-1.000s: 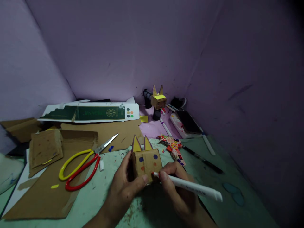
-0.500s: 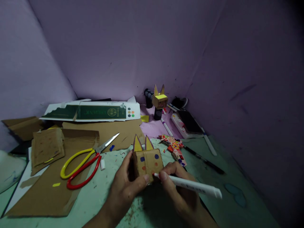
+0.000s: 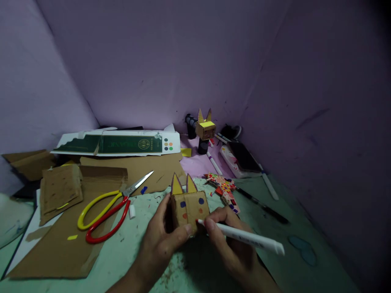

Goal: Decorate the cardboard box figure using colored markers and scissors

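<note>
My left hand (image 3: 159, 240) grips a small cardboard box head (image 3: 189, 205) with two pointed yellow ears and coloured dots on its face. Its fingers wrap round the box's left side and the thumb presses the lower front edge. My right hand (image 3: 229, 240) pinches a white marker (image 3: 244, 238), whose red tip touches the box's lower front near the right corner. Both hands rest low over the pale green mat (image 3: 128, 248).
Yellow and red scissors (image 3: 106, 211) lie left on flat cardboard sheets (image 3: 61, 240). A green printed carton (image 3: 119, 143) lies behind. A second eared cardboard figure (image 3: 204, 130) stands at the back wall, with pens, a phone (image 3: 242, 156) and a dotted paper cutout (image 3: 224, 187) to the right.
The marker tip has shifted very slightly along the box's lower front. The hands and box stay nearly where they were.
</note>
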Motion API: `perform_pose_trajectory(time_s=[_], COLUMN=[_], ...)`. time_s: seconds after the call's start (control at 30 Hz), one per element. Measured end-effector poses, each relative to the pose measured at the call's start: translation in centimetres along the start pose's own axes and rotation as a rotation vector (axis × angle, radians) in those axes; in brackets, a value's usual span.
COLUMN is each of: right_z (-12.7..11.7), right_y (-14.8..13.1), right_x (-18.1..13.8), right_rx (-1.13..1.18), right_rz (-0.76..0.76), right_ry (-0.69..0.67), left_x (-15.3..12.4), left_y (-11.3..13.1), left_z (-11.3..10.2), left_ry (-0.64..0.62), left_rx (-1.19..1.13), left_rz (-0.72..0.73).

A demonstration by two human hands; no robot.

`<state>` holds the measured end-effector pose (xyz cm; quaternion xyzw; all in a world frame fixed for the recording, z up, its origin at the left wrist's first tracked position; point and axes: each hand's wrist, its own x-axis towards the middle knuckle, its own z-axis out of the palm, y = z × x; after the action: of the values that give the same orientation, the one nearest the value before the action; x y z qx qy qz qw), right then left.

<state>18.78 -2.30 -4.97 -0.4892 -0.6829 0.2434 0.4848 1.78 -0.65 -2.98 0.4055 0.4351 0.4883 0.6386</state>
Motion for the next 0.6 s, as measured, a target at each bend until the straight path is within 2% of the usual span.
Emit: perform_pose_trajectory(time_s=[0.2,0.33,0.6], right_z=[0.3,0.2,0.52], right_y=[-0.7,-0.43,-0.92], right_x=[-0.14,-0.11,-0.09], right_rx=[0.036,0.051,0.104], right_rz=[0.101,0.061,0.139], right_ry=[0.084,0.004,0.051], left_x=[-0.07,-0.04,-0.06], left_y=[-0.03,-0.07,-0.02], left_z=[-0.08,-0.1,-0.02], left_ry=[-0.017,-0.026,-0.025], left_rx=[-0.02,-0.022,-0.026], left_rz=[-0.021,-0.004,-0.013])
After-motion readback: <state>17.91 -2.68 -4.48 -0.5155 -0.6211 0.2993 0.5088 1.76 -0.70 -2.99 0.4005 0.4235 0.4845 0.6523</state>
